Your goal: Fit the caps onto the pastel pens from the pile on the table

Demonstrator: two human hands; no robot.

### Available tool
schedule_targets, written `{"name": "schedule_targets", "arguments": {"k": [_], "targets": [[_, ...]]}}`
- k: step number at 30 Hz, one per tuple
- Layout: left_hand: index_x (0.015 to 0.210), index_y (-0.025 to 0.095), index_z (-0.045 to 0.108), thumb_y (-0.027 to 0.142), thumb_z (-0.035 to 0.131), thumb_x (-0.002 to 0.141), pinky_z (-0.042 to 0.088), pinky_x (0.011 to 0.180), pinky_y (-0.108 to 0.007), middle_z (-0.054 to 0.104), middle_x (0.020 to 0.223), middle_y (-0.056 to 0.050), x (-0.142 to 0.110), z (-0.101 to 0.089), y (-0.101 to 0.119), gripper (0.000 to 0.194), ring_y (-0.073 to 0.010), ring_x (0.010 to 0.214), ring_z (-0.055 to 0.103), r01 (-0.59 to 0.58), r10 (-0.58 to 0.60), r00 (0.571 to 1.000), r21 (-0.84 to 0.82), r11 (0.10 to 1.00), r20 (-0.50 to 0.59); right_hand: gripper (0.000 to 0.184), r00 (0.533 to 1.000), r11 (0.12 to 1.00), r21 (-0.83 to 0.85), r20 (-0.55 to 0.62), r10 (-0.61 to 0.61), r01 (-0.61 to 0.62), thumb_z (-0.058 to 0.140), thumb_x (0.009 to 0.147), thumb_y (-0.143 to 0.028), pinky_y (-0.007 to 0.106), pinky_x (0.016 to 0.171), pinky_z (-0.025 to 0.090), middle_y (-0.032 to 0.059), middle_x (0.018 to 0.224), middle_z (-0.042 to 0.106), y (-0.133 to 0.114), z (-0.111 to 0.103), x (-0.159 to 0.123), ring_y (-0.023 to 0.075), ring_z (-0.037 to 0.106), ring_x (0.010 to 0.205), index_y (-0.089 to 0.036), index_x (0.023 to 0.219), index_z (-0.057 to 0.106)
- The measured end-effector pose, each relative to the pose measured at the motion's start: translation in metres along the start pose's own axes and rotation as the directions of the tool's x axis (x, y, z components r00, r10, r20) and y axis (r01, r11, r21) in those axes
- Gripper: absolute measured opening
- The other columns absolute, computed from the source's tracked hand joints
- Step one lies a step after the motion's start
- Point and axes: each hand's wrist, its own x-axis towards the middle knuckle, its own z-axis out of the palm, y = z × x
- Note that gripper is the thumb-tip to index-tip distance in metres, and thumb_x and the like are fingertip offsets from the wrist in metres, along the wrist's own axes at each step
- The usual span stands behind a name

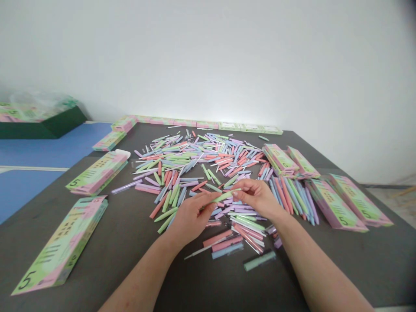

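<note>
Loose pens (182, 160) are lying heaped mid-frame on the table (136, 260), boxes (61, 245) are lying along its left, right and back edges, a carton (42, 123) is sitting beyond, upper left.

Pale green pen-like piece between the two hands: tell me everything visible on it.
The pale green pen-like piece is a slim, straight rod, smooth and matte, apparently plastic. It looks intact, though cap, tip or other small parts are too small to tell. It lies tilted across the view, rising toward the right hand, whose fingertips touch its upper end. The left hand holds its lower portion, partly hiding it. It is held above a scattered heap of similar pastel pieces, apparently without touching them.
</note>
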Motion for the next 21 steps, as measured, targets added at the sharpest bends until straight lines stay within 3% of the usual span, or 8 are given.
{"name": "schedule_targets", "arguments": {"k": [6,13,15,19,21], "targets": [[0.116,0.020,0.067,0.019,0.050,0.090,0.049,0.086,-0.029,0.071,0.110,-0.006,-0.0007,0.0003,0.0036,0.031,-0.0197,0.099,0.065,0.003,-0.004,1.000,0.045,0.999,0.027,0.049,1.000,0.989,-0.149,0.011,-0.024,0.025,0.062,0.080,-0.054,0.023,0.045,0.027,-0.0024,0.044,0.047,0.0022,0.0018,-0.0004,0.0075,0.035,0.044,-0.017,0.051,0.052],[0.116,0.020,0.067,0.019,0.050,0.091,0.048,0.086,-0.028,0.071,0.108,-0.006,-0.0008,-0.0006,0.0036,0.030,-0.0184,0.098,0.065,-0.002,0.001,0.999,0.033,0.999,0.036,0.051,0.999,0.989,-0.143,0.003,0.038,-0.037,0.059,0.080,-0.059,0.022,0.043,0.030,-0.0027,0.040,0.046,0.0075,0.0028,0.0008,0.0075,0.038,0.039,-0.016,0.054,0.057],[0.115,0.019,0.067,0.020,0.050,0.091,0.048,0.086,-0.027,0.071,0.109,-0.006,-0.0005,-0.0011,0.0036,0.030,-0.0182,0.099,0.065,0.005,-0.006,1.000,0.014,1.000,0.030,0.049,0.999,0.995,-0.103,0.033,0.018,-0.014,0.058,0.081,-0.059,0.023,0.046,0.035,-0.0009,0.045,0.052,0.0050,0.0029,0.0006,0.0089,0.044,0.043,-0.015,0.060,0.060],[0.112,0.019,0.068,0.022,0.050,0.092,0.048,0.083,-0.027,0.072,0.105,-0.005,0.0010,-0.0022,0.0047,0.027,-0.0185,0.096,0.065,0.032,-0.031,0.999,-0.020,0.999,0.025,0.036,0.996,0.999,0.037,0.074,-0.039,0.036,0.069,0.075,-0.050,0.023,0.051,0.041,0.0014,0.069,0.065,0.0004,0.0004,-0.0008,0.0114,0.054,0.056,-0.018,0.092,0.066],[0.108,0.018,0.069,0.022,0.050,0.091,0.049,0.082,-0.026,0.072,0.102,-0.005,0.0017,-0.0028,0.0051,0.026,-0.0185,0.094,0.066,0.039,-0.038,0.999,-0.032,0.999,0.029,0.034,0.997,0.997,0.058,0.056,-0.058,0.055,0.075,0.071,-0.043,0.023,0.053,0.043,0.0017,0.075,0.066,0.0003,-0.0012,-0.0011,0.0119,0.056,0.060,-0.019,0.094,0.067]]}}
